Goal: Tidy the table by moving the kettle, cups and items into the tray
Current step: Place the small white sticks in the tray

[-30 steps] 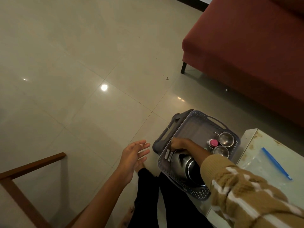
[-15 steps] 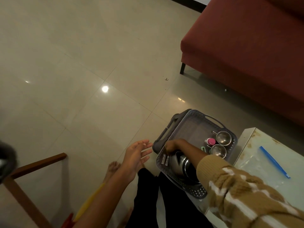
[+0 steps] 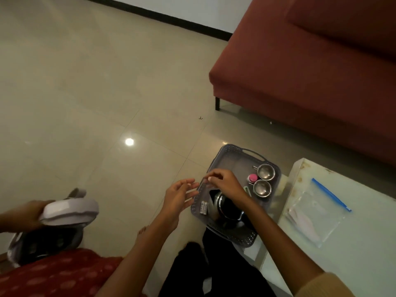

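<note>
A grey perforated tray [image 3: 233,149] sits at the left end of the white table [image 3: 353,249]. Inside it a steel and black kettle [image 3: 225,207] lies at the near end. Two steel cups [image 3: 266,172] [image 3: 262,188] stand at the right side, with a pink-capped bottle [image 3: 252,178] beside them. Two batteries [image 3: 203,207] lie at the tray's left wall. My right hand [image 3: 225,182] hovers above the kettle with bent fingers and nothing visible in them. My left hand [image 3: 179,196] is open just left of the tray's edge.
A clear zip bag with a blue seal [image 3: 317,211] lies on the table. A red sofa [image 3: 300,71] stands behind. At the left another person's hand holds a white headset-like device [image 3: 68,211] above red patterned cloth [image 3: 53,275]. Tiled floor stretches ahead.
My right hand has come off the kettle and risen over the tray. My left hand moved right, close to the tray. Another person's hand with a white device entered at the left.
</note>
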